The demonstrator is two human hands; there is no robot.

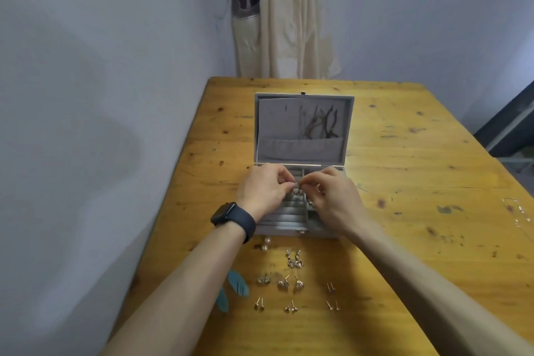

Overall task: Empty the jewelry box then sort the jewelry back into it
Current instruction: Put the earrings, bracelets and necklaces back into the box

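Observation:
A grey velvet jewelry box (300,233) stands open on the wooden table, its lid (303,124) upright with necklaces (318,123) hanging inside. Over the ring rolls (289,212), my left hand (264,191) and my right hand (332,198) meet fingertip to fingertip, pinching one small silver piece of jewelry (297,188) between them. What kind of piece it is stays too small to tell. In front of the box lie several pairs of small earrings (289,283), two pearl earrings (266,243) and teal leaf earrings (237,283).
The yellow wooden table (419,182) runs to a grey wall on the left and a cream curtain (289,14) at the back. A black watch (234,218) sits on my left wrist. A dark opening shows at the far right.

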